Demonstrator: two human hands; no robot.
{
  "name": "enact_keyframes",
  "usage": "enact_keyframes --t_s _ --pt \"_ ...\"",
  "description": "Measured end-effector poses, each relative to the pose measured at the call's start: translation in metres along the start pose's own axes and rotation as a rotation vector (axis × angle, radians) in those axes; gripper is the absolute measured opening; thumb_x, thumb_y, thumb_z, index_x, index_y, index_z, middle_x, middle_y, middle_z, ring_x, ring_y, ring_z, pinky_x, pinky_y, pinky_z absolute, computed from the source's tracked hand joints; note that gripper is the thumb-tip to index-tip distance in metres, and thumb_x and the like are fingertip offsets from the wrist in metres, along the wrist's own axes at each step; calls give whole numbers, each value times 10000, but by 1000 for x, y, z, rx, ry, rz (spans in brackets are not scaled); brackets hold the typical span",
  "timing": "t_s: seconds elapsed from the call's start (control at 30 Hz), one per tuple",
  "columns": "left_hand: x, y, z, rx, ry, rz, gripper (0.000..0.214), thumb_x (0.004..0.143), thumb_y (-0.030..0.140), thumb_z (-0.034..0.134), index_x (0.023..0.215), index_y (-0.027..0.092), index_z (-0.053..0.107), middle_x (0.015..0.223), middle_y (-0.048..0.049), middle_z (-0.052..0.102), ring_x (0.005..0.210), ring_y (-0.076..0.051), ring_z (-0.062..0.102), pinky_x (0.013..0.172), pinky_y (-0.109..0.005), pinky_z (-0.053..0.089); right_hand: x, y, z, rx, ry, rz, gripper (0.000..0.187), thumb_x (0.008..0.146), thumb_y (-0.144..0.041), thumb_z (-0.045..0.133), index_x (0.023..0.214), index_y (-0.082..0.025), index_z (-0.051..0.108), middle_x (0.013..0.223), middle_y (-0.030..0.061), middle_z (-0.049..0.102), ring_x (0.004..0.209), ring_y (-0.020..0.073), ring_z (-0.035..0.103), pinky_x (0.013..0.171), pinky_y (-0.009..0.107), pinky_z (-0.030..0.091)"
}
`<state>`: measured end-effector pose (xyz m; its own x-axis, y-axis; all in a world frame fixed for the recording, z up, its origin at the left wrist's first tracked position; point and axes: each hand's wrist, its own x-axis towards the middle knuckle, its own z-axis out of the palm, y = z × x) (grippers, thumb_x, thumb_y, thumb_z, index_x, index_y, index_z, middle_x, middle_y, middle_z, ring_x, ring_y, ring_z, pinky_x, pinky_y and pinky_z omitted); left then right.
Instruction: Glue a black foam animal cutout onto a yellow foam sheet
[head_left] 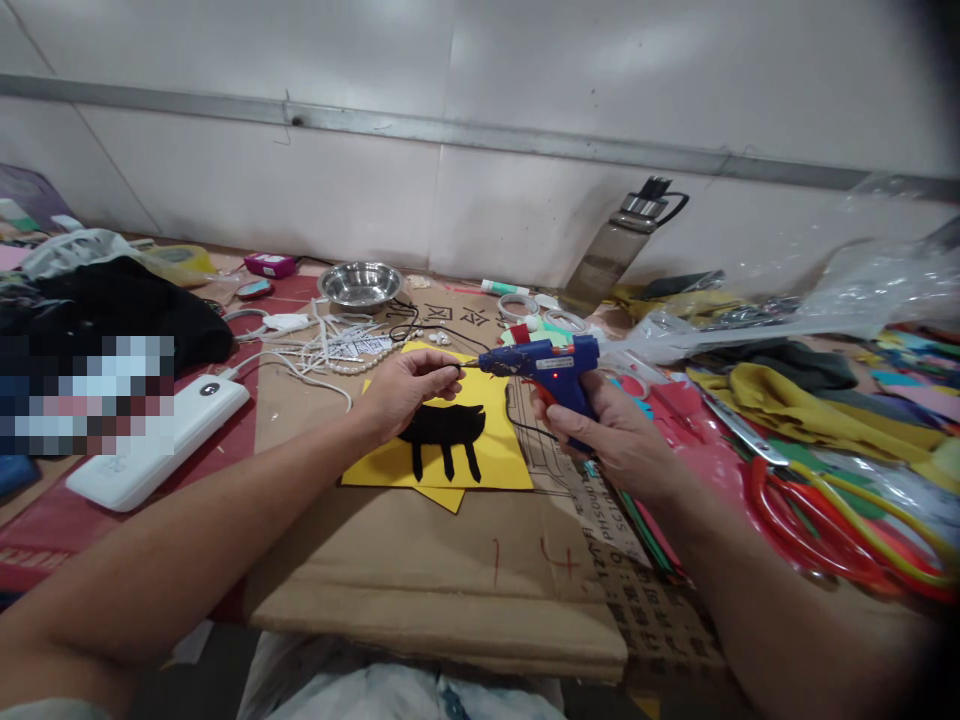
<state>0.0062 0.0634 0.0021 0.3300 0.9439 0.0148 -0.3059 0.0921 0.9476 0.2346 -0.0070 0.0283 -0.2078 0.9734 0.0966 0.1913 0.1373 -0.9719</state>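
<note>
My right hand (626,425) grips a blue hot glue gun (541,362) by its handle, a small red light glowing on its side. Its nozzle points left and meets the fingertips of my left hand (412,390). Thumb and forefinger there are pinched on a small dark piece, too small to name. Beneath the hands lie overlapping yellow sheets (495,450). A black animal-shaped cutout (446,428) with several legs rests on them, partly covered by my left hand.
Left stand a white power bank (161,440) and black cloth (127,310). Behind are a metal bowl (360,285), white cords and a bottle (615,245). Large scissors (810,500), yellow fabric (795,410) and a clear bag lie right. Cardboard (420,560) covers the table.
</note>
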Motion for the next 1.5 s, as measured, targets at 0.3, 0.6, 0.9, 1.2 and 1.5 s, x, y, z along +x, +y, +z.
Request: enact_keyframes --t_s 0.3,0.6,0.9,1.2,1.5 --pt "-2 1 0 -15 -7 -12 109 710 187 744 781 139 676 731 -15 660 667 -107 602 717 -285 475 0 -1 1 -15 16 -29 250 838 -370 640 1017 -226 540 822 7 562 570 100 426 450 249 322" --pt "0 -1 -1 -33 -18 -9 118 707 183 749 781 134 673 736 -12 660 662 -102 610 703 -275 478 -1 -2 2 -21 27 -30 244 834 -355 640 1018 -227 542 837 16 565 601 114 449 445 244 322" --pt "-2 2 1 -40 -12 -28 94 719 180 739 768 136 670 742 -21 671 653 -101 602 704 -279 473 -1 1 1 73 -7 -5 261 844 -391 638 1013 -232 518 860 2 576 523 79 375 407 228 280" --pt "-2 3 2 -63 -11 -47 86 718 165 738 753 128 669 724 -21 678 627 -93 601 674 -264 470 -4 2 2 174 2 25 288 832 -373 663 1044 -255 509 883 -3 577 544 79 374 404 206 270" --pt "-2 2 0 -17 -23 -22 120 710 191 733 763 143 636 744 -24 673 604 -85 589 640 -258 454 -4 -7 6 216 32 46 305 783 -384 666 994 -274 475 855 -6 585 513 87 370 387 215 240"
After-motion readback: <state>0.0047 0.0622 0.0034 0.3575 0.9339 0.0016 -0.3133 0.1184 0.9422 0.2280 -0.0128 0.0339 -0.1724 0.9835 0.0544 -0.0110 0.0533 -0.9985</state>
